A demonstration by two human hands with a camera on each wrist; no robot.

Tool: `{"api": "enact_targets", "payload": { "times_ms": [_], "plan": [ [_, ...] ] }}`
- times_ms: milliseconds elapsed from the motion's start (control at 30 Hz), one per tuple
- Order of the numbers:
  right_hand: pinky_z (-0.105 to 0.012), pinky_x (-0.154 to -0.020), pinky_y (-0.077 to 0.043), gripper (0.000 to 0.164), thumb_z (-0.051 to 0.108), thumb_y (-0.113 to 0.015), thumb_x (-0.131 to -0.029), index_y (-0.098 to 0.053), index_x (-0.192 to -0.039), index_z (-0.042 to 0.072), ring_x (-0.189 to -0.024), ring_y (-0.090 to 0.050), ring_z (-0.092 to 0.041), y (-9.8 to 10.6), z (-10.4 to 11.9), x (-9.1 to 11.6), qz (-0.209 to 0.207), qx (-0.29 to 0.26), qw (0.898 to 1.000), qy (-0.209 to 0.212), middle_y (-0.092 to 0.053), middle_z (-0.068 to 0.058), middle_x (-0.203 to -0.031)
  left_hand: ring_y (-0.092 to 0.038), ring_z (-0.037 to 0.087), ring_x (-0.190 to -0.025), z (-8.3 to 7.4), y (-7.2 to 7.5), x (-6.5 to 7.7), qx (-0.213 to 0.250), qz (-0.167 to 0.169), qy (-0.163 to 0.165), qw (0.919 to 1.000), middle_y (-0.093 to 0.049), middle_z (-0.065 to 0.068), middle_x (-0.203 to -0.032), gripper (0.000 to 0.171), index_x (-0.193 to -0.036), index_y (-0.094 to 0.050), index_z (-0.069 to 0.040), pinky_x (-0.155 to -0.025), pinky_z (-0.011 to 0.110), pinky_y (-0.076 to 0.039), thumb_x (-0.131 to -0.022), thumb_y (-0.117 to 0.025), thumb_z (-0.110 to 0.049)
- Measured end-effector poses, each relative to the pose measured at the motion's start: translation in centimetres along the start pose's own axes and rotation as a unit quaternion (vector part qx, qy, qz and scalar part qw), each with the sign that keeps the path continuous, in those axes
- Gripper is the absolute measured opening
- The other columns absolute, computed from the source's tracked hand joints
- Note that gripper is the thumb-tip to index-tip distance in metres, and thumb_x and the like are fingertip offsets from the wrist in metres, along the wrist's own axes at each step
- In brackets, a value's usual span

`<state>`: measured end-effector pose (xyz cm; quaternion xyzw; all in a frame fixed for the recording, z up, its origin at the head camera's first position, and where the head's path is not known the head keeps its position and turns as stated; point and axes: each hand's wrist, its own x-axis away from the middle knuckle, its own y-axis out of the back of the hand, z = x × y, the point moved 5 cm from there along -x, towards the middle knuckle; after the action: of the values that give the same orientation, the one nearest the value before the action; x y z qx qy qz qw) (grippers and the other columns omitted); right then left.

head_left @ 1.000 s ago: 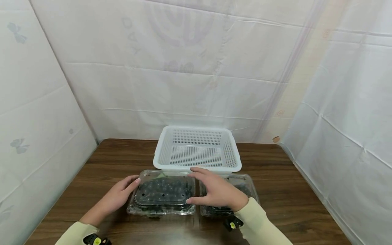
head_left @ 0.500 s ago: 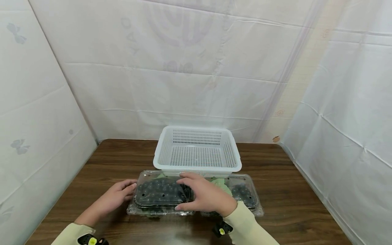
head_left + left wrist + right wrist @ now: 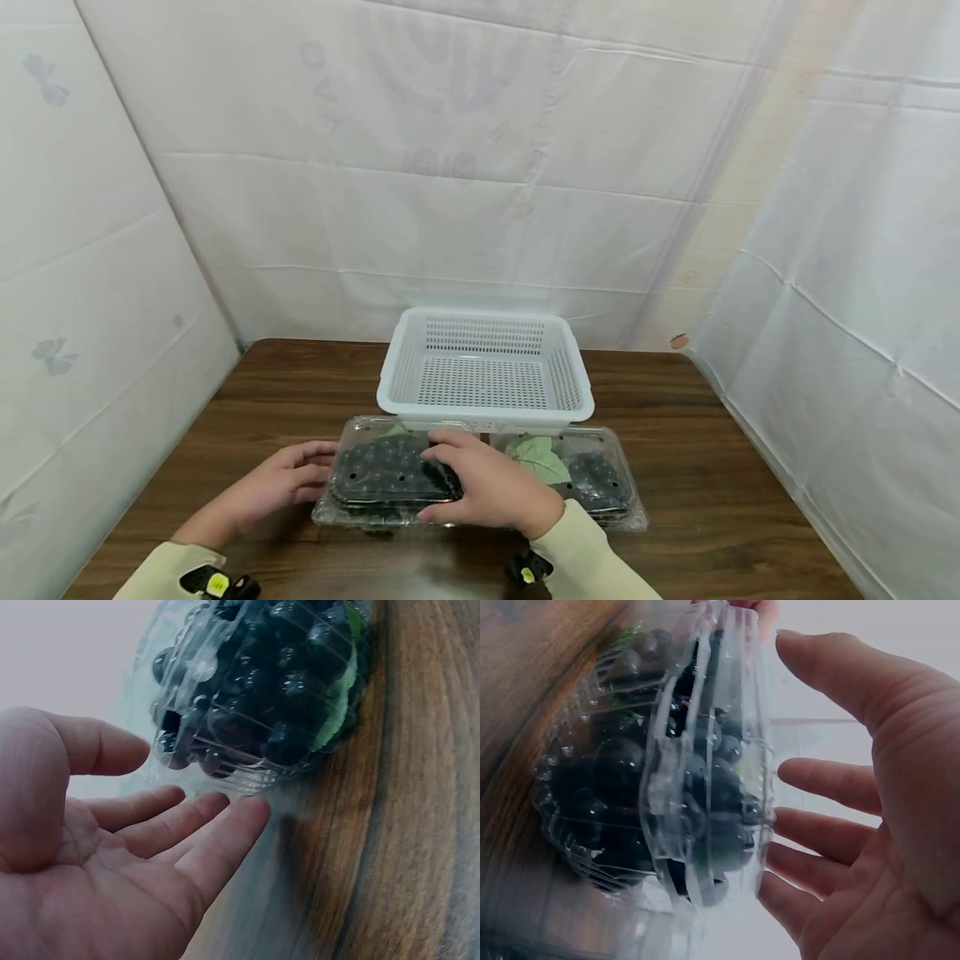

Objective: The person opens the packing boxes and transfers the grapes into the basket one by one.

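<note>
A clear plastic clamshell box [image 3: 386,468] of dark, round, grape-like fruit lies on the table, a green leaf showing inside. My left hand [image 3: 281,486] is at its left end with loosely spread fingers. In the left wrist view, the fingertips come close to or touch the box's side [image 3: 247,697], and the thumb stands off. My right hand [image 3: 491,483] lies over the box's right part, hiding that end. The right wrist view has its straight fingertips against the lid [image 3: 757,810]. A second clamshell [image 3: 600,473], with fruit and a green leaf [image 3: 538,457], is partly behind the right forearm.
A white slotted plastic basket [image 3: 480,412] stands just behind the two boxes. The dark wooden table [image 3: 300,383] extends to both sides. White sheeting [image 3: 450,208] hangs behind the table and along its left and right sides.
My right hand has moved left over the first box, uncovering more of the second box and its leaf. My left hand has shifted slightly left and down. The boxes look almost unmoved.
</note>
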<state>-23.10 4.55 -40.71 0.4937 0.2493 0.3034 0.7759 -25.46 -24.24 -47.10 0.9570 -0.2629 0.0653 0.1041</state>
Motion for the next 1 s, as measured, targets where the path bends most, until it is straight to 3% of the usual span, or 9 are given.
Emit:
{"api": "enact_targets", "payload": {
  "times_ms": [200, 433, 633, 867, 1000],
  "plan": [
    [-0.032, -0.112, -0.048, 0.066, 0.056, -0.073, -0.091, -0.061, -0.14, 0.014, -0.145, -0.047, -0.021, -0.4, 0.6, -0.2, -0.021, 0.035, 0.999, 0.013, -0.046, -0.009, -0.158, -0.063, 0.01, -0.119, 0.3, 0.2, 0.2, 0.029, 0.024, 0.011, 0.9992, -0.043, 0.033, -0.151, 0.063, -0.153, -0.022, 0.017, -0.096, 0.031, -0.058, -0.106, -0.051, -0.014],
    [-0.033, -0.113, -0.048, 0.066, 0.057, -0.073, -0.09, -0.061, -0.14, 0.015, -0.145, -0.047, -0.021, -0.7, 1.2, -0.7, -0.031, 0.064, 0.997, 0.023, -0.049, -0.007, -0.156, -0.062, 0.009, -0.121, 0.5, 0.3, 0.3, 0.05, 0.059, -0.005, 0.997, -0.039, 0.031, -0.154, 0.064, -0.154, -0.018, 0.017, -0.099, 0.033, -0.057, -0.107, -0.049, -0.013],
    [-0.031, -0.115, -0.046, 0.065, 0.059, -0.073, -0.089, -0.064, -0.137, 0.015, -0.143, -0.049, -0.021, -1.1, 1.7, -1.3, -0.046, 0.11, 0.992, 0.04, -0.054, -0.007, -0.152, -0.061, 0.01, -0.122, 0.7, 0.4, 0.2, 0.061, 0.063, -0.005, 0.9962, -0.041, 0.024, -0.153, 0.065, -0.155, -0.019, 0.015, -0.1, 0.035, -0.057, -0.106, -0.053, -0.013],
    [-0.032, -0.114, -0.046, 0.063, 0.059, -0.074, -0.088, -0.066, -0.134, 0.016, -0.141, -0.052, -0.023, -1.5, 2.1, -1.7, -0.067, 0.118, 0.99, 0.043, -0.058, -0.006, -0.148, -0.06, 0.012, -0.123, 0.7, 0.4, 0.1, 0.055, 0.058, 0.0, 0.9968, -0.032, 0.033, -0.156, 0.066, -0.155, -0.02, 0.013, -0.1, 0.036, -0.057, -0.106, -0.054, -0.014],
    [-0.032, -0.114, -0.047, 0.064, 0.06, -0.075, -0.087, -0.066, -0.133, 0.018, -0.141, -0.052, -0.021, -1.8, 2.5, -2.1, -0.073, 0.125, 0.988, 0.053, -0.058, -0.005, -0.148, -0.061, 0.014, -0.123, 0.8, 0.3, 0.0, 0.063, 0.056, 0.003, 0.9965, -0.032, 0.033, -0.156, 0.065, -0.156, -0.021, 0.011, -0.099, 0.038, -0.057, -0.106, -0.055, -0.012]
  ]
}}
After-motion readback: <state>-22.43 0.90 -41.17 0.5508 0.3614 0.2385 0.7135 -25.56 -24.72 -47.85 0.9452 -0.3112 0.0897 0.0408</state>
